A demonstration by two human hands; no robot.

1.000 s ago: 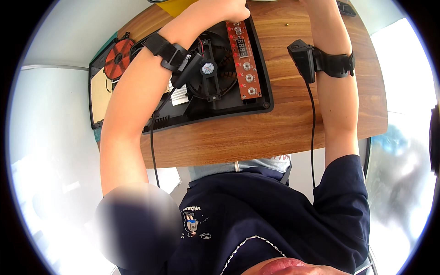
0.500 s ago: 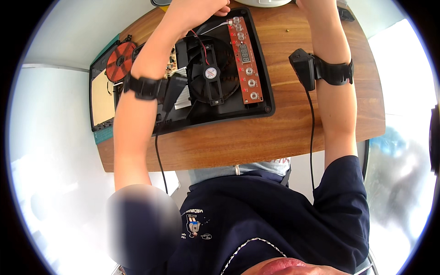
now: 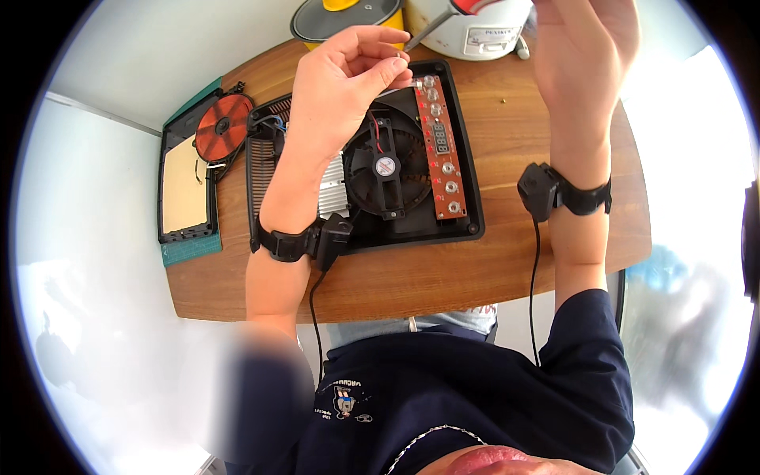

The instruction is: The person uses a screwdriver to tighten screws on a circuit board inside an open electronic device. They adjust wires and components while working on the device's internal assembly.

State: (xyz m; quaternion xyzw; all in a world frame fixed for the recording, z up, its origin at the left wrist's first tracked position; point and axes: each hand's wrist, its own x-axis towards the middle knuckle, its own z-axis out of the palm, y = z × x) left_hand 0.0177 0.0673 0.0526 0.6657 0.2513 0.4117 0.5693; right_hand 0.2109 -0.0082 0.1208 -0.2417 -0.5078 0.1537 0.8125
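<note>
My left hand [image 3: 340, 83] is raised over the far edge of an opened black appliance housing [image 3: 475, 214]. Its thumb and fingertips come together at the tip of a screwdriver [image 3: 431, 30]; whatever they pinch is too small to make out. My right hand [image 3: 590, 47] is at the top right, its fingers partly cut off by the frame. The screwdriver's red handle leads up out of view toward that hand, which appears to grip it. Inside the housing are a black fan [image 3: 385, 166], a silver heat sink [image 3: 332, 186] and a red-brown circuit board [image 3: 443, 158] with buttons and a display.
Left of the housing, a reddish coil disc [image 3: 224, 127] and a black frame with a tan panel [image 3: 186, 190] rest on a green mat [image 3: 192, 252]. A yellow bin [image 3: 348, 20] and a white container [image 3: 475, 36] stand behind. A small brass-coloured piece [image 3: 503, 100] lies on the wooden table [image 3: 546, 261].
Both hands appear lower in the picture, and the whole table has shifted down with them. The screwdriver has come into view, its tip meeting my left fingertips.
</note>
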